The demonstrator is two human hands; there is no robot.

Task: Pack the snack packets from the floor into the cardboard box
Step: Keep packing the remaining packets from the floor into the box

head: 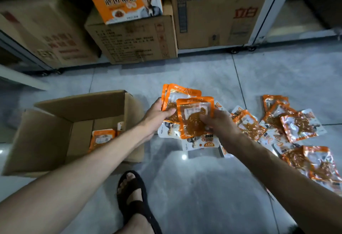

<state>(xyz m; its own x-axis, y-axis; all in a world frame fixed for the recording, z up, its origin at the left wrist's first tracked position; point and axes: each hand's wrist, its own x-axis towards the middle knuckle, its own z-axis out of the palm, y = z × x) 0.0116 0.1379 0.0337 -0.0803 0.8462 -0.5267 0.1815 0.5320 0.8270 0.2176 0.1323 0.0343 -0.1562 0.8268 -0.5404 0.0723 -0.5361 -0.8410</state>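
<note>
An open cardboard box (81, 104) stands on the floor at the left, with orange snack packets (102, 138) lying inside it. My left hand (157, 116) grips a fanned stack of orange-edged packets (182, 93) just right of the box. My right hand (221, 125) pinches the front packet (194, 115) of that stack at its right edge. Several more packets (296, 124) lie scattered on the tiles to the right, and some white-faced ones (201, 142) lie under my hands.
Closed cardboard cartons (135, 37) and an orange printed carton (125, 2) are stacked along the back on wheeled racks. A white rack post (266, 10) rises at the right. My sandalled foot (132, 193) rests on the grey tiled floor (194, 187) near the bottom.
</note>
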